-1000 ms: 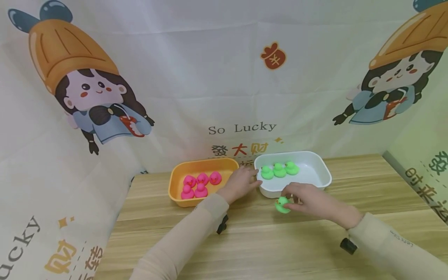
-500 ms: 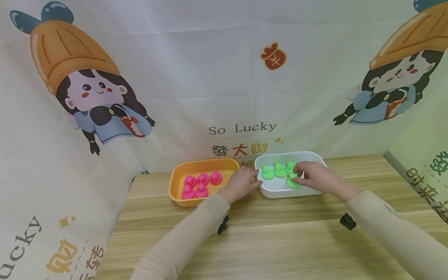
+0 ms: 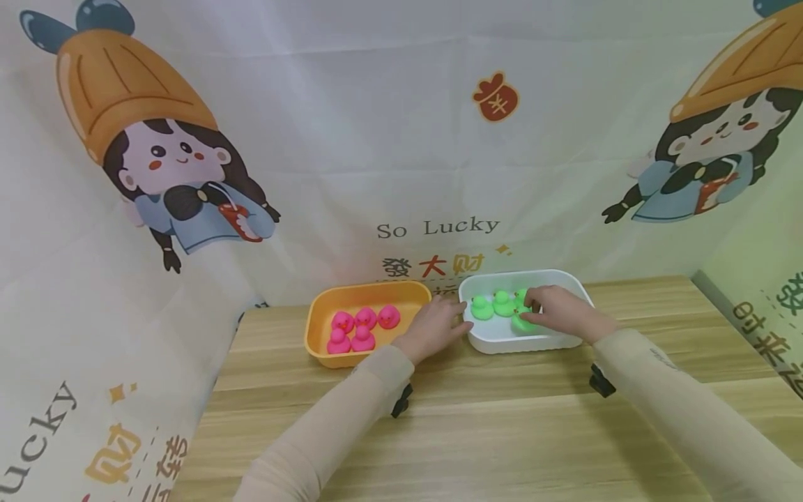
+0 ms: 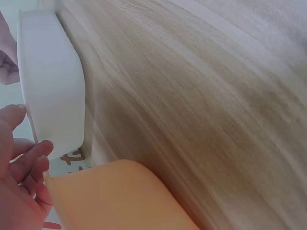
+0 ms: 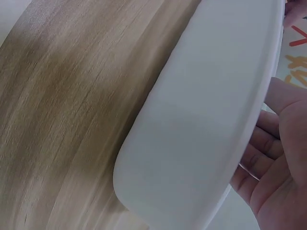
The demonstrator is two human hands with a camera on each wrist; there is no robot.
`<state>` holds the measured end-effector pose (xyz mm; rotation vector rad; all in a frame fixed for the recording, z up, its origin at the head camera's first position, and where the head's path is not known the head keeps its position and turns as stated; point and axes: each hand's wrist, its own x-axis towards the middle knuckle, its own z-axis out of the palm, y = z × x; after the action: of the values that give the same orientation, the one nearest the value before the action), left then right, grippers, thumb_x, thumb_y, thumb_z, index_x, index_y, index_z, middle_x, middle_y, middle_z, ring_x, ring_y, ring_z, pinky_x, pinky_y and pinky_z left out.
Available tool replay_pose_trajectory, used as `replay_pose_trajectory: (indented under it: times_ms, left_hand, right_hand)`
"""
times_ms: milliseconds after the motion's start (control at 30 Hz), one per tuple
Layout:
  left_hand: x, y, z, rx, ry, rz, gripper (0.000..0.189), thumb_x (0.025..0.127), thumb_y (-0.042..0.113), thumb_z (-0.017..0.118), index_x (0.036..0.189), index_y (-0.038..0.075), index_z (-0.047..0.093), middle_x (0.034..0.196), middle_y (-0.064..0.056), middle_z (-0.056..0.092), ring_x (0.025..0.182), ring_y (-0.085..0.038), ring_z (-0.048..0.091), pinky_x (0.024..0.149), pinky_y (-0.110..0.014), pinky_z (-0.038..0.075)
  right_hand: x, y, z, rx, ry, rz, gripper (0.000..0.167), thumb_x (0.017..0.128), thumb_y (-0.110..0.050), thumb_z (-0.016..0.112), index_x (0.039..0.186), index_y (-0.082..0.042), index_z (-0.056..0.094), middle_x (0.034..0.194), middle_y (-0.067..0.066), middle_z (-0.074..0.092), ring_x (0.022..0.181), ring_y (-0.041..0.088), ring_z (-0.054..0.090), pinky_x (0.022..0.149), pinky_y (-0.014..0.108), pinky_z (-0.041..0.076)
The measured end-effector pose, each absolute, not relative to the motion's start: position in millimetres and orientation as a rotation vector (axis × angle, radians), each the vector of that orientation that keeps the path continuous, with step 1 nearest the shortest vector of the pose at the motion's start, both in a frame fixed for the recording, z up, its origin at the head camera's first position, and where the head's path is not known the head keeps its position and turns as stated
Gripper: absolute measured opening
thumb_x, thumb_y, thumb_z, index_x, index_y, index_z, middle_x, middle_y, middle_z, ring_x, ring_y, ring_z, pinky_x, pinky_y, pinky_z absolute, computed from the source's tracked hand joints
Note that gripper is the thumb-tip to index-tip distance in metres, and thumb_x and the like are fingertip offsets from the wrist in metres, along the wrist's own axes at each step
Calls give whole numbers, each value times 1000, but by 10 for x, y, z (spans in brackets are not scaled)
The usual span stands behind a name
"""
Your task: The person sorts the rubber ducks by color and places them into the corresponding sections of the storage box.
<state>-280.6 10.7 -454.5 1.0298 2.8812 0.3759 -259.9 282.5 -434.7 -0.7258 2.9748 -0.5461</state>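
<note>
In the head view my right hand (image 3: pixel 561 312) reaches into the white plastic basin (image 3: pixel 527 344), with thumb and fingertips at a green rubber duck (image 3: pixel 522 323) on the basin's floor. Behind it stand several more green ducks (image 3: pixel 482 307) in a row, one partly covered by the fingers. My left hand (image 3: pixel 434 324) touches the basin's left rim with relaxed fingers. In the left wrist view its thumb and a fingertip lie against the white wall (image 4: pixel 55 91). The right wrist view shows my right hand (image 5: pixel 283 158) beyond the basin's rim; the duck is hidden there.
An orange basin (image 3: pixel 323 358) holding several pink rubber ducks (image 3: pixel 363 339) stands to the left, below my left wrist. Both basins sit on a wood-grain table (image 3: pixel 452 432). A printed cloth (image 3: pixel 376 104) hangs behind and at the sides.
My right hand has carried the green duck from in front of the white basin over its rim and down inside, in front of the row. The left hand has stayed at the rim.
</note>
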Motion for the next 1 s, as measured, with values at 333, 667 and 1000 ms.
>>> replay_pose_trajectory:
  times_ms: [333, 667, 1000]
  left_hand:
    - [-2822, 110, -4521, 1021, 2888, 361, 51, 106, 37, 62, 145, 6, 60, 143, -11, 65, 128, -30, 57, 111, -41, 47]
    - [-2816, 114, -4530, 1011, 2892, 359, 50, 106, 36, 61, 145, 5, 60, 143, -11, 64, 130, -30, 56, 112, -42, 46]
    - [-2795, 14, -4527, 1015, 2920, 355, 47, 107, 32, 61, 145, 5, 60, 147, -13, 61, 137, -30, 53, 118, -42, 41]
  right_hand:
    - [-2683, 2696, -4373, -640, 2931, -462, 18, 94, -19, 75, 87, -5, 67, 74, -1, 59, 70, 15, 50, 68, 34, 47]
    - [-2736, 2644, -4404, -548, 2886, -421, 19, 95, -21, 74, 89, -6, 66, 81, 3, 65, 74, 19, 57, 70, 37, 51]
    - [-2770, 2574, -4391, -589, 2903, -410, 20, 95, -23, 75, 88, -5, 66, 80, 3, 65, 73, 19, 57, 69, 38, 51]
